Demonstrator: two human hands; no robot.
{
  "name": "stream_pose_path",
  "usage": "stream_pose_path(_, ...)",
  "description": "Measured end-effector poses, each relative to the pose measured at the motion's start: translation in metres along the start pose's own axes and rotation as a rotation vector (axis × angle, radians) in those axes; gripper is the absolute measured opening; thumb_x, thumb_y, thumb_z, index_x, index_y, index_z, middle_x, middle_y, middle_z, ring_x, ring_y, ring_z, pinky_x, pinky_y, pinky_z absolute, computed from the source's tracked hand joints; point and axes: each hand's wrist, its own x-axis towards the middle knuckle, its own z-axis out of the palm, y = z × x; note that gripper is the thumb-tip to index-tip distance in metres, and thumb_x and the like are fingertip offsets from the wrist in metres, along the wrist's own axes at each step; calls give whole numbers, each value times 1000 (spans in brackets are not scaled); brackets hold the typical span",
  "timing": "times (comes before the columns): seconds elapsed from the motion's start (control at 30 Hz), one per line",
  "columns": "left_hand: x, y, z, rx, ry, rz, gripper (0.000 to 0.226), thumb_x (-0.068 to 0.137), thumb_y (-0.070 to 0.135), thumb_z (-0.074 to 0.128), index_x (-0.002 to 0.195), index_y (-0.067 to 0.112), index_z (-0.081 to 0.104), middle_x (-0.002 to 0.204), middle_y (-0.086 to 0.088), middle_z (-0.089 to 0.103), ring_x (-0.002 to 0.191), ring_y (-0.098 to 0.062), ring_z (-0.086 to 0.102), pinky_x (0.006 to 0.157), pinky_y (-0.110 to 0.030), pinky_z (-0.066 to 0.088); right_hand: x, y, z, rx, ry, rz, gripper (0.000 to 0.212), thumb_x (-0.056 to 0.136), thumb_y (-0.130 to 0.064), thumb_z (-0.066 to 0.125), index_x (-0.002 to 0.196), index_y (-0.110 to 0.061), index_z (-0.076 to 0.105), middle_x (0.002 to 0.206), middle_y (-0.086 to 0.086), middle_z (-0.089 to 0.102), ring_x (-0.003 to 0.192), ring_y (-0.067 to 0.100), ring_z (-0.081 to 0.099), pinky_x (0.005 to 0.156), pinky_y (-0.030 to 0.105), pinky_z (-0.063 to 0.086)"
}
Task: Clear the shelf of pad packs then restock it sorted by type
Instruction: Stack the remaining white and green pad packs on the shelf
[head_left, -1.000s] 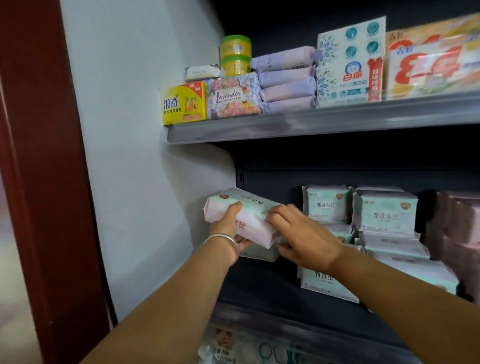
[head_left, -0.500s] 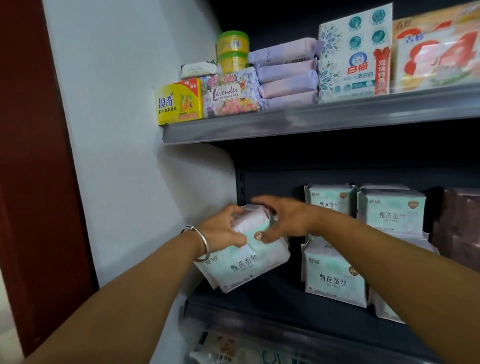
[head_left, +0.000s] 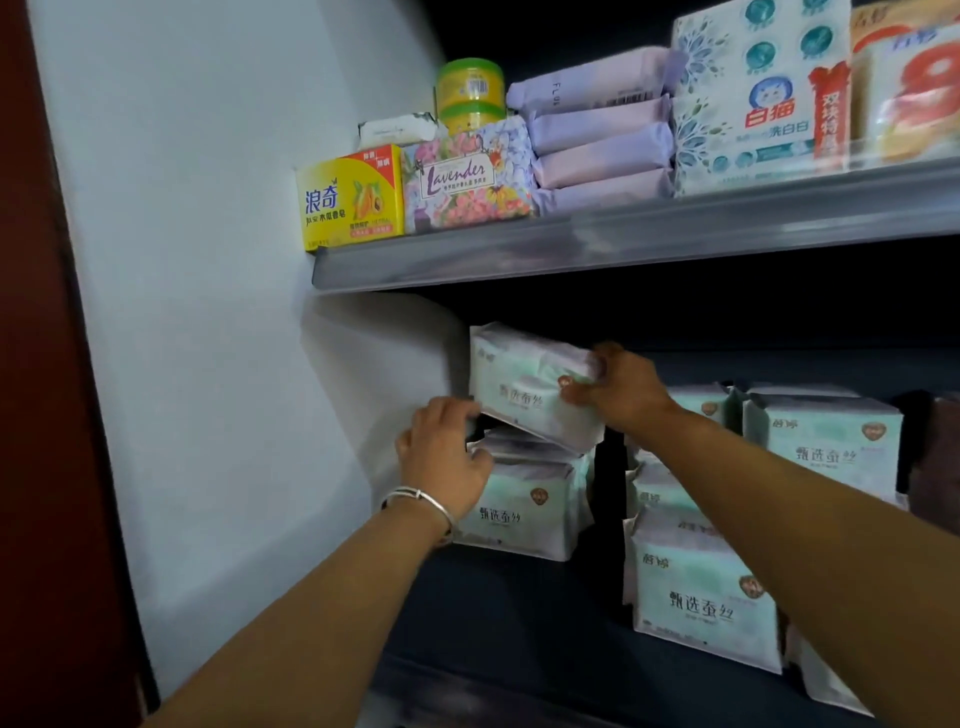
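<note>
From the head view, the right hand (head_left: 618, 387) grips the right end of a pale green pad pack (head_left: 530, 387), fingers curled over its top edge and thumb on its front; the pack sits tilted at the far left of the lower shelf (head_left: 519, 613), against the white side wall (head_left: 234, 312), resting on top of a second pad pack (head_left: 530, 504) that stands upright beneath it. The left hand (head_left: 441, 457), a silver bangle (head_left: 421, 499) on its wrist, has its fingers bent against the left end of the 2 stacked packs; whether it truly clasps either, I cannot tell. To the right, apart from this stack, more green packs (head_left: 701, 597) stand in rows. On the upper shelf (head_left: 571, 244) sit a yellow soap box (head_left: 353, 200), a floral Lavender box (head_left: 467, 179), a green jar (head_left: 470, 85) and 4 stacked lilac packs (head_left: 597, 130).
</note>
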Motion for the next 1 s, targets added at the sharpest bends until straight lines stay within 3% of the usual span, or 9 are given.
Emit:
stream_pose_path(0.1,-3,-16,34,13,-79,-51,35,80,7,56,114,16,57,121,-3,48,115,-22,46,95,-32,36,25,16,14,-63,41,21,58,84,-26,70,133,-5,45,127,15,56,118,29,54,89,27,42)
stream_pose_path(0.2,-4,-33,60,-97,-85,-113,26,75,-1,55,97,12,61,107,-7,52,98,-29,55,88,-33,44,47,32,32,-61,56,7,56,85,-23,68,131,-2,45,123,21,57,117,35,54,95,35,45)
stream_pose_path(0.27,-2,-40,67,-84,-106,-136,25,74,-3,52,86,18,54,98,-2,49,93,-28,57,82,-27,44,58,36,39,-113,45,2,55,87,-24,65,133,-3,43,125,22,56,118,36,53,97,42,45)
stream_pose_path(0.47,8,-50,74,-59,-109,-150,36,74,-7,47,68,28,44,90,2,49,90,-24,57,74,-20,39,80,48,55,-272,-3,5,52,92,-26,58,138,-8,40,133,20,51,124,36,47,96,37,41)
stream_pose_path(0.6,11,-48,75,-71,-92,-146,33,75,-10,46,73,23,48,93,-1,55,90,-23,58,78,-26,46,81,64,67,-373,-43,41,60,90,-18,60,144,-20,33,144,18,33,130,37,37,103,39,37)
stream_pose_path(0.83,8,-50,72,-60,-139,-122,32,75,-10,46,77,22,49,90,4,47,91,-22,57,77,-24,45,82,68,77,-447,-22,22,57,94,-8,50,145,-27,33,148,18,18,127,39,41,105,39,41)
stream_pose_path(1.0,-1,-46,64,27,-232,-80,26,77,-4,48,92,16,54,108,-2,50,99,-24,54,82,-25,44,63,56,70,-586,29,22,65,96,-15,49,149,-32,15,156,19,-8,137,45,20,101,45,39)
